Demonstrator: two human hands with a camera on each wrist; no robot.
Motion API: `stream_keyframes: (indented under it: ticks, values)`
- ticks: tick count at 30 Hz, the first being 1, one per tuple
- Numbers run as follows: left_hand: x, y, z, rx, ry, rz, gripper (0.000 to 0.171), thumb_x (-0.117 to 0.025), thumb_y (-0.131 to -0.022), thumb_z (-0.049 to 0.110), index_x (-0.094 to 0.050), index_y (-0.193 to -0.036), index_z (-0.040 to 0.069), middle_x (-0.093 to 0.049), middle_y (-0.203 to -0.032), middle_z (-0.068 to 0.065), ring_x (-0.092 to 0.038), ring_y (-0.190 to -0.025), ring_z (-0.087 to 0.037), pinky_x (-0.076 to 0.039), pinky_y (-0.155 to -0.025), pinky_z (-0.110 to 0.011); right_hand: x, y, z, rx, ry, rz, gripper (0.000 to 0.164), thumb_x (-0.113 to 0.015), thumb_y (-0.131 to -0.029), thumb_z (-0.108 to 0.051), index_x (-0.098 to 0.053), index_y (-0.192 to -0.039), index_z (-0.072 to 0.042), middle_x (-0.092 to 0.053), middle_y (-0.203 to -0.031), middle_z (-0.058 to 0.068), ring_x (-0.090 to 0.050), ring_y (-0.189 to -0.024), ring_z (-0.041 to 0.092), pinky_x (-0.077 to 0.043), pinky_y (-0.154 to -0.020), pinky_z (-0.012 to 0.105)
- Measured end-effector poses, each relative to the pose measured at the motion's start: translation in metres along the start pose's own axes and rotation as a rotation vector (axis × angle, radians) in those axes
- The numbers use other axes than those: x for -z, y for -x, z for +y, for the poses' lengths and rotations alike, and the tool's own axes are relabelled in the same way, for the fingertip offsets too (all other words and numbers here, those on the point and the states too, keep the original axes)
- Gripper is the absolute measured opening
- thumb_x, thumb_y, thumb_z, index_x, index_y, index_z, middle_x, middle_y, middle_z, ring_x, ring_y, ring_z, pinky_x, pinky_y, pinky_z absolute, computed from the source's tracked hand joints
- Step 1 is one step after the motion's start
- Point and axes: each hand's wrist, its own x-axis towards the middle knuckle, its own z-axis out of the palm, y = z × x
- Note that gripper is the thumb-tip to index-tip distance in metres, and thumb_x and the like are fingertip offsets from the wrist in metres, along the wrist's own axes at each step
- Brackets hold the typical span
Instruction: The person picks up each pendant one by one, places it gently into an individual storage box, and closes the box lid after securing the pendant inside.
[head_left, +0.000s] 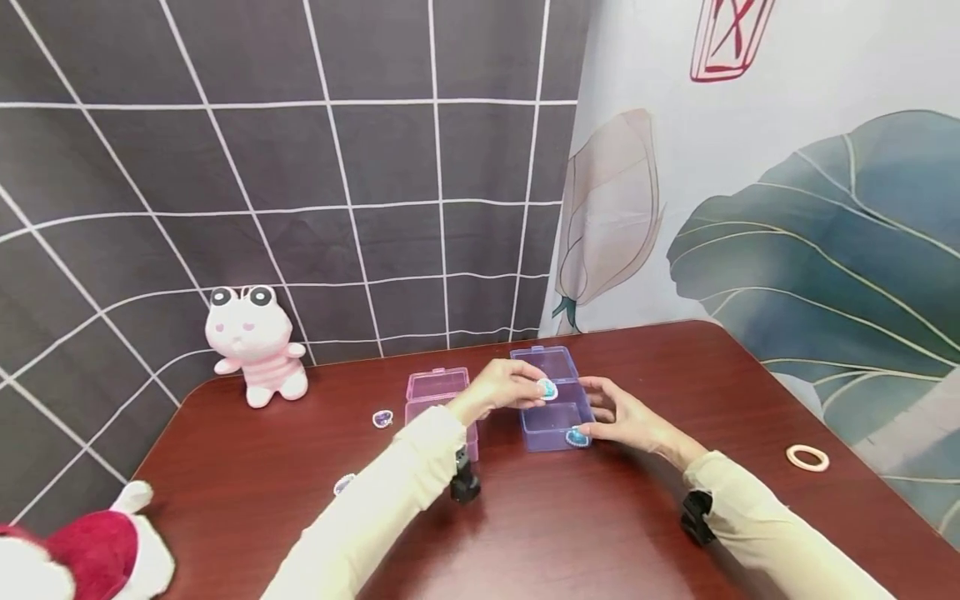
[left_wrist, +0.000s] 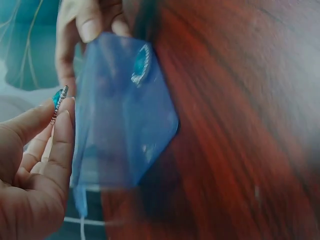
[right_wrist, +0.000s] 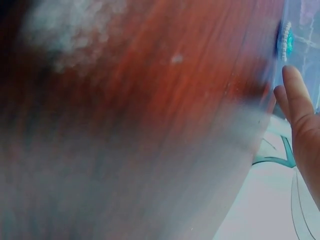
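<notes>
My left hand (head_left: 495, 390) pinches a teal gem with a beaded rim (head_left: 548, 389) between thumb and fingers, over the open blue plastic box (head_left: 536, 439). In the left wrist view this gem (left_wrist: 58, 102) is seen edge-on, beside the box. My right hand (head_left: 633, 419) grips the box at its right side, thumb by the near corner and fingers farther back. A second teal gem (head_left: 577, 437) lies in the box at that near right corner, showing through the clear wall in the left wrist view. The right thumb (right_wrist: 297, 92) is close to it.
Left of the blue box stands an open pink box (head_left: 437, 385), partly behind my left arm. Two purple gems (head_left: 382, 419) lie farther left, one partly covered by the sleeve. A pink-striped toy (head_left: 258, 346), a red-and-white plush (head_left: 97, 550) and a wooden ring (head_left: 807, 457) are on the table.
</notes>
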Motion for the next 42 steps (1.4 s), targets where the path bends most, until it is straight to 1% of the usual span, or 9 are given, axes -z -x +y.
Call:
stream_keyframes:
  ticks: [3,7,12,15,20,23,27,32,42]
  values:
    - [-0.019,-0.008,-0.005,0.016,-0.006,0.015,0.024,-0.065,-0.082,-0.006,-0.062,-0.106,-0.011,-0.069,-0.095,-0.025,-0.067,-0.066,-0.013,-0.056,-0.076,-0.036,-0.003,-0.003,0.0,-0.003,-0.025,-0.014,0.076,-0.071,-0.083,-0.011,-0.023,-0.14,0.003,-0.042,-0.133,0.033,-0.046,-0.121,0.046,-0.051,-0.09,0.027]
    - [-0.035,-0.015,-0.007,0.021,-0.026,0.035,0.023,-0.066,-0.08,-0.01,-0.063,-0.102,-0.013,-0.068,-0.093,-0.028,-0.069,-0.07,-0.021,-0.057,-0.074,-0.035,-0.003,-0.003,0.001,0.0,-0.042,-0.021,0.075,-0.07,-0.083,-0.011,-0.022,-0.14,0.003,-0.042,-0.133,0.033,-0.045,-0.122,0.046,-0.051,-0.09,0.028]
    - [-0.046,-0.019,-0.003,0.043,-0.145,0.082,0.02,-0.067,-0.076,-0.013,-0.067,-0.095,-0.012,-0.07,-0.086,-0.024,-0.071,-0.075,-0.028,-0.058,-0.068,-0.031,-0.003,-0.002,0.002,0.01,-0.044,-0.015,0.075,-0.071,-0.083,-0.011,-0.023,-0.139,0.003,-0.042,-0.132,0.033,-0.046,-0.122,0.046,-0.051,-0.09,0.028]
    - [-0.048,-0.02,-0.001,0.034,-0.279,0.101,0.018,-0.069,-0.072,-0.013,-0.07,-0.09,-0.009,-0.071,-0.079,-0.019,-0.071,-0.069,-0.023,-0.057,-0.062,-0.026,-0.004,-0.004,0.001,0.028,-0.05,-0.018,0.074,-0.07,-0.083,-0.008,-0.023,-0.139,0.003,-0.043,-0.132,0.033,-0.047,-0.121,0.046,-0.051,-0.089,0.025]
    - [-0.048,-0.02,0.0,-0.034,-0.618,0.128,0.013,-0.074,-0.068,-0.006,-0.074,-0.08,0.0,-0.071,-0.067,-0.007,-0.061,-0.058,-0.007,-0.05,-0.054,-0.014,-0.007,-0.006,0.001,0.065,-0.05,-0.026,0.073,-0.069,-0.084,-0.005,-0.022,-0.138,0.008,-0.043,-0.13,0.037,-0.047,-0.119,0.049,-0.051,-0.087,0.021]
    - [-0.047,-0.019,0.001,-0.066,-0.768,0.145,0.013,-0.075,-0.068,-0.001,-0.076,-0.079,0.005,-0.071,-0.07,-0.002,-0.055,-0.063,-0.008,-0.047,-0.058,-0.015,-0.008,-0.008,0.001,0.07,-0.036,-0.024,0.073,-0.069,-0.084,-0.006,-0.022,-0.138,0.009,-0.042,-0.13,0.037,-0.046,-0.119,0.049,-0.05,-0.087,0.021]
    - [-0.045,-0.017,0.0,-0.102,-0.891,0.15,0.016,-0.076,-0.071,0.004,-0.077,-0.086,0.009,-0.074,-0.085,-0.001,-0.061,-0.079,-0.015,-0.05,-0.072,-0.022,-0.009,-0.009,0.0,0.072,-0.021,-0.019,0.073,-0.069,-0.083,-0.007,-0.022,-0.138,0.008,-0.042,-0.131,0.037,-0.045,-0.12,0.05,-0.05,-0.088,0.022]
    - [-0.041,-0.015,0.0,-0.103,-0.957,0.143,0.02,-0.076,-0.073,0.007,-0.077,-0.091,0.012,-0.073,-0.094,-0.001,-0.063,-0.09,-0.017,-0.051,-0.081,-0.026,-0.012,-0.011,-0.001,0.09,-0.019,-0.029,0.072,-0.068,-0.084,-0.005,-0.023,-0.137,0.009,-0.042,-0.13,0.038,-0.044,-0.12,0.051,-0.05,-0.088,0.02]
    - [-0.042,-0.012,-0.002,-0.05,-0.996,0.123,0.021,-0.074,-0.075,0.007,-0.077,-0.094,0.014,-0.072,-0.099,0.0,-0.063,-0.093,-0.019,-0.051,-0.08,-0.03,-0.016,-0.009,0.003,0.051,-0.006,-0.019,0.075,-0.07,-0.083,-0.009,-0.023,-0.138,0.009,-0.04,-0.132,0.036,-0.044,-0.121,0.05,-0.051,-0.089,0.024]
